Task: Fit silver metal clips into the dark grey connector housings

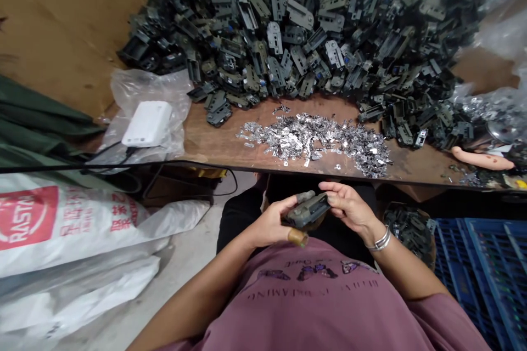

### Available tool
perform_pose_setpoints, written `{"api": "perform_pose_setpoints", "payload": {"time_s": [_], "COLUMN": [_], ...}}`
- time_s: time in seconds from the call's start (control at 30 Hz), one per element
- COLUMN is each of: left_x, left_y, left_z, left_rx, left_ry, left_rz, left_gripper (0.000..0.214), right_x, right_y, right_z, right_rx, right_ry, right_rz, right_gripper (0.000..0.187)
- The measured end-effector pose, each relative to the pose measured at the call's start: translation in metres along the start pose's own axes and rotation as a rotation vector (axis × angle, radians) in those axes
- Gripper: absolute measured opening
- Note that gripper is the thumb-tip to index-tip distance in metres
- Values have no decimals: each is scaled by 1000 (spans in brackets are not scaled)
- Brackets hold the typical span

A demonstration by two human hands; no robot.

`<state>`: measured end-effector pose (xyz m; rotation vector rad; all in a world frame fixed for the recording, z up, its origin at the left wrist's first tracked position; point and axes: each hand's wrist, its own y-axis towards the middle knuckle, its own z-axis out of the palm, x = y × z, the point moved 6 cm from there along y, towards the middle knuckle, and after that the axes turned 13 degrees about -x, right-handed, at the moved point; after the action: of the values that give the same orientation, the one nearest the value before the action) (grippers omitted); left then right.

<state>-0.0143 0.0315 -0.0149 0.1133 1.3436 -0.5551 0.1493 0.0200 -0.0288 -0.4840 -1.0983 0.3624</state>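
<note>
You sat at a brown wooden table; a plywood wall stood far left, pale concrete floor near left, a blue crate right.

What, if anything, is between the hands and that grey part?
Nothing visible: the left hand and right hand both hold the grey part directly, over the lap, in front of the table.

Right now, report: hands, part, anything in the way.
Left hand, right hand both holding dark plastic part. Metal clips heaped on table. Nothing blocking hands.
</note>
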Motion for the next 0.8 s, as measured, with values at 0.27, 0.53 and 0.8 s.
{"api": "perform_pose_setpoints", "payload": {"time_s": [0.27, 0.53, 0.8], "left_x": [23, 11, 10], "left_y": [4, 22, 35], "left_z": [5, 16, 11], "left_rx": [-200, -272, -438], "left_ry": [-309, -541, -347], "left_rz": [-373, -340, -276], "left_gripper": [29, 22, 27], "right_x": [34, 111, 92], "right_y": [31, 92, 49], "right_z": [-11, -28, -6], "right_rx": [-67, -525, -282], "right_ry": [-743, -1802, -1270], "right_rz": [-517, -893, -1023], "right_gripper": [30, 25, 17]}}
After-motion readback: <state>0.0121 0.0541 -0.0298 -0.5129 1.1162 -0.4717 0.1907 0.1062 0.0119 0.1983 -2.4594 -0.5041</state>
